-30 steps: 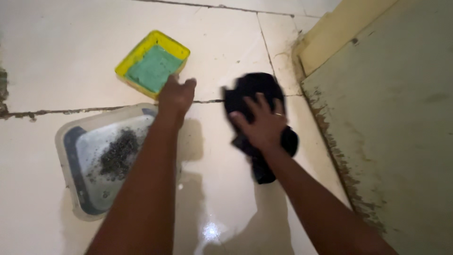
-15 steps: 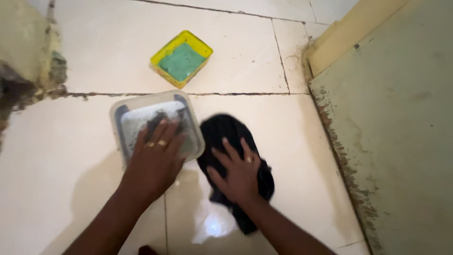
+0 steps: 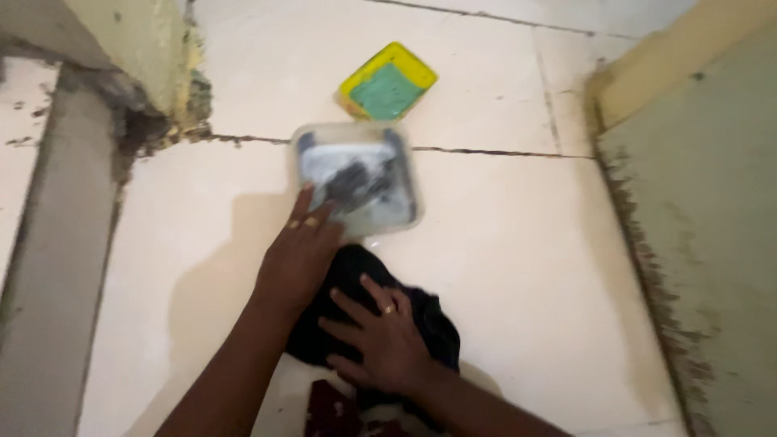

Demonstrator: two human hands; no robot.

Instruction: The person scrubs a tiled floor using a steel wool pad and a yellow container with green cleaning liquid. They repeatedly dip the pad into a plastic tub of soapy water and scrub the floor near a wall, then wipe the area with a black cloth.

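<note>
Both hands slid nearer w/ black cloth (image 3: 421, 324); tray (image 3: 360, 182) contents blurred.

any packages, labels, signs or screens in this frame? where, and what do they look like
No labels, signs or screens in view. Two containers only:
Clear plastic tub: floor centre, square with rounded corners, grey-dark bits inside; left hand on its near edge.
Yellow tray: floor beyond the tub, square, green inside.

Two hands (image 3: 301, 255), one black cloth (image 3: 433, 324), one clear tray (image 3: 360, 180), one yellow-green sponge (image 3: 387, 82).
</note>
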